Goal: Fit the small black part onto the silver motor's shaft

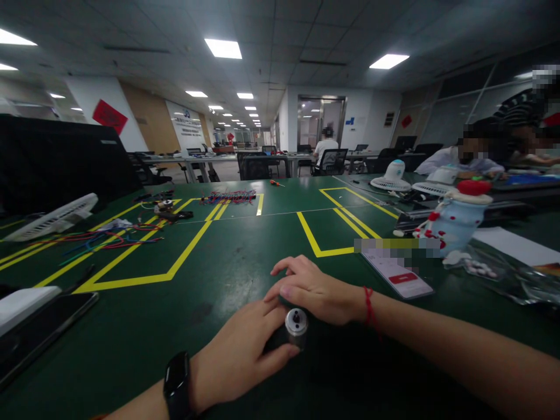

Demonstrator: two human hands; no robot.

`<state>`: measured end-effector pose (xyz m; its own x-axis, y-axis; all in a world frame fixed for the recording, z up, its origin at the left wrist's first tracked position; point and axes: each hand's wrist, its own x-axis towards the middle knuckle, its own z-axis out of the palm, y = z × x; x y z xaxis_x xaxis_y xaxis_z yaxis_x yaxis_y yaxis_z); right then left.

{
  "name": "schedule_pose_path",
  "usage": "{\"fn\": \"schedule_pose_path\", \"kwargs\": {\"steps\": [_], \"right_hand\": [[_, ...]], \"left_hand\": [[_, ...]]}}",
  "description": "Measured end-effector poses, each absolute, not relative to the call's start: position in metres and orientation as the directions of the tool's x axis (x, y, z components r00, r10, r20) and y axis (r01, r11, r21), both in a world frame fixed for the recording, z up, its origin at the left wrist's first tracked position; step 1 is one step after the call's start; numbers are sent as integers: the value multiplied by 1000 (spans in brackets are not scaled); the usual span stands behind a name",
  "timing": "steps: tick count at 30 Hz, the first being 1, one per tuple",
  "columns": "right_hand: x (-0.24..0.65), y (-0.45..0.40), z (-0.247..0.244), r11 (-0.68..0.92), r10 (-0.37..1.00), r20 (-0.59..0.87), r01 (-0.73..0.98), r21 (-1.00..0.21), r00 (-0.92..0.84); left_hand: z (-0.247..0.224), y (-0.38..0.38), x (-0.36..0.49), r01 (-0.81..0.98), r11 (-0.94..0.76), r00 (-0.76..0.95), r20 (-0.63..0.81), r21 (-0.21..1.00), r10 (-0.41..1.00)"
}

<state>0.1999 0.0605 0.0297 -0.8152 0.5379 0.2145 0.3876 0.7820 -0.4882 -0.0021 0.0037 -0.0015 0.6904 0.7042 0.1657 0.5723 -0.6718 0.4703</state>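
Green matting covers the long workbench (245, 256), marked off with yellow tape outlines (144, 274). Dark monitor back (56, 160) at far left, a white fan grille (52, 219) lying beside it. Other people seated at the far right end of the bench, with two small white fans (391, 178) near them.

Mid-bench: loose red and blue wires (109, 239) at left, a bundle of coloured wires (230, 196) further back. A phone with lit screen (398, 271) lies flat just right of centre; behind it a snowman-shaped fan with red cap (457, 219). A dark phone (44, 326) lies at the near left edge.

Near edge, centre: both hands meet over a small motor (296, 326), a short cylinder with silver end face and stub shaft pointing toward the camera, resting on the mat. Left hand (245, 356), black watch on the wrist, fingers curled round the motor body from the left, thumb under the silver face. Right hand (312, 291), red string at the wrist, lies on top of it, fingers bent down over the body. Both hands closed on the motor; its dark body is mostly hidden beneath them.
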Motion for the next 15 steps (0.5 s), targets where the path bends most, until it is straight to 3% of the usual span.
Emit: {"fn": "schedule_pose_path", "kwargs": {"steps": [9,11,15], "right_hand": [[211,60,38,818,564,302,471,-329,-769],[220,60,34,782,614,309,504,-368,-727],[244,56,18,575,776,183,560,-597,-603]], "left_hand": [[0,2,-1,612,-657,679,134,440,722],[1,2,-1,628,-649,672,121,431,731],[2,2,0,636,-646,670,114,421,734]]}}
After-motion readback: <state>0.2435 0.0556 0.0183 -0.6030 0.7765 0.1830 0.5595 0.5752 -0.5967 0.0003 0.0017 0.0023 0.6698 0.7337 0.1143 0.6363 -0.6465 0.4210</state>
